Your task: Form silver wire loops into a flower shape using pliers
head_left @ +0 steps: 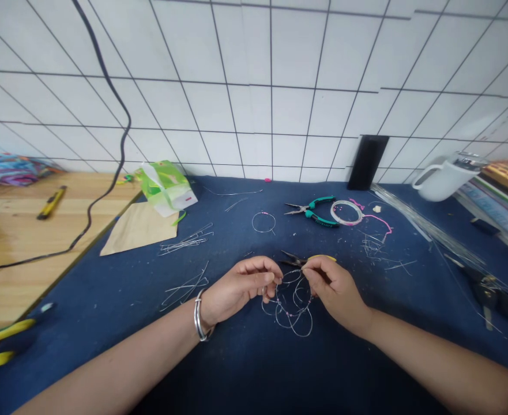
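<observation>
Between my two hands hangs a chain of thin wire loops [294, 314] with small pinkish-purple beads on it. My left hand [254, 279], a silver bangle on its wrist, pinches the wire at the upper left of the loops. On the other side my right hand [334, 288] grips the wire at the upper right, thumb against curled fingers. Just behind the hands lie pliers [294, 259] with dark jaws and a yellow handle, partly hidden by my right hand. A single wire ring [263, 222] with pink beads rests farther back on the blue cloth.
Teal-handled pliers [314, 211] lie beside a white ring-shaped dish [346, 212]. Bent wire pieces [187, 241] are at left, near a brown paper sheet [141, 227] and a green packet [167, 187]. A white mug [446, 178] and keys [489, 300] are at right.
</observation>
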Tool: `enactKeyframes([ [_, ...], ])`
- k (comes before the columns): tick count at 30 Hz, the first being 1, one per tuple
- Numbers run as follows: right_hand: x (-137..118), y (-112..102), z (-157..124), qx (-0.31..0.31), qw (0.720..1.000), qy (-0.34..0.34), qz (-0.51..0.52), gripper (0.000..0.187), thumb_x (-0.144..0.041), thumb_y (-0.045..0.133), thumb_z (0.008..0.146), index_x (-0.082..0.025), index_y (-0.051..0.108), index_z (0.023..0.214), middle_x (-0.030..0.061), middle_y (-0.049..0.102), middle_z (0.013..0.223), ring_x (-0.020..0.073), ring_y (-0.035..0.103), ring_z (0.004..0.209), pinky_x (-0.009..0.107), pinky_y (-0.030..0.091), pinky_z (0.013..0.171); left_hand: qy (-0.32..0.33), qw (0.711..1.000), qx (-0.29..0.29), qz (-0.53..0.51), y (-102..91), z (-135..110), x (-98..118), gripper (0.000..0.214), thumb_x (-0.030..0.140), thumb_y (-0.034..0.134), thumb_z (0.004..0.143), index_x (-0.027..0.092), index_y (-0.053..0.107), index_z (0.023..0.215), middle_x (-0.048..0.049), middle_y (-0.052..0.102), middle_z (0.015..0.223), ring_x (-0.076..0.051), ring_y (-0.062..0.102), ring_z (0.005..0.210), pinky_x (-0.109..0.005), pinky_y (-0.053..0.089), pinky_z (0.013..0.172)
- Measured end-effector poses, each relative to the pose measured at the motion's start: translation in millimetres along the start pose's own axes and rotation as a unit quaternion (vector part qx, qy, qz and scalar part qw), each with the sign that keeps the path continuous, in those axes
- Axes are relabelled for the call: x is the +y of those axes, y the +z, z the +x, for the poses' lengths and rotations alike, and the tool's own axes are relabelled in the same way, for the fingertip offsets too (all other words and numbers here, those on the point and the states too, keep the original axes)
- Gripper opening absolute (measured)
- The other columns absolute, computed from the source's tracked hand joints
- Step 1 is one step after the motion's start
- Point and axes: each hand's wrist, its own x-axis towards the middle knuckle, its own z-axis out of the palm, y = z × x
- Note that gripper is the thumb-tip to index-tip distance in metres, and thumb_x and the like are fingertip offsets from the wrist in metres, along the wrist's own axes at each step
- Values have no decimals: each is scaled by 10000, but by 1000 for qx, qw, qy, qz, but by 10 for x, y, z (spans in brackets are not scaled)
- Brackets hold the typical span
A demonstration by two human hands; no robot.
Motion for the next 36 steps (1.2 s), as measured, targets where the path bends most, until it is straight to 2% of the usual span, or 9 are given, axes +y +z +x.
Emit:
enactKeyframes([
  [10, 0, 0, -21, -32, 999, -17, -7, 89, -252, 445, 867, -203, 519, 854, 5, 539, 733, 123, 520, 654, 254, 433, 615, 10, 999, -4, 46, 33, 16, -5, 89, 185, 563, 806, 133, 553, 877, -43, 580, 853, -50, 476, 522, -197, 403, 501],
  [19, -28, 4, -24, -26, 996, -75, -39, 79, -203, 465, 852, -189, 543, 849, 7, 531, 741, 125, 510, 697, 268, 407, 674, 42, 990, 23, 134, 95, -4, -22, 89, 118, 595, 757, 127, 532, 821, 25, 508, 702, -42, 403, 529, -168, 336, 483],
  [28, -7, 1, -29, -28, 994, -96, -43, 78, -191, 470, 851, -194, 547, 862, 6, 537, 758, 121, 511, 710, 265, 408, 673, 79, 976, 43, 200, 115, -22, -31, 76, 81, 573, 748, 130, 530, 786, 31, 488, 679, -54, 390, 564, -185, 332, 519],
  [34, 5, 0, -31, -35, 992, -110, -48, 75, -196, 478, 850, -193, 552, 866, 9, 532, 760, 123, 508, 715, 269, 410, 678, 44, 980, 4, 195, 121, -42, -25, 278, 98, 550, 765, 167, 541, 1035, 25, 480, 728, -61, 403, 584, -196, 342, 527],
  [36, 1, 3, -36, -39, 992, -111, -48, 76, -200, 478, 851, -192, 554, 861, 9, 531, 757, 122, 507, 711, 268, 410, 674, 33, 979, -11, 201, 119, -44, -17, 255, 117, 547, 777, 161, 568, 1028, 22, 472, 718, -62, 403, 587, -200, 347, 531],
])
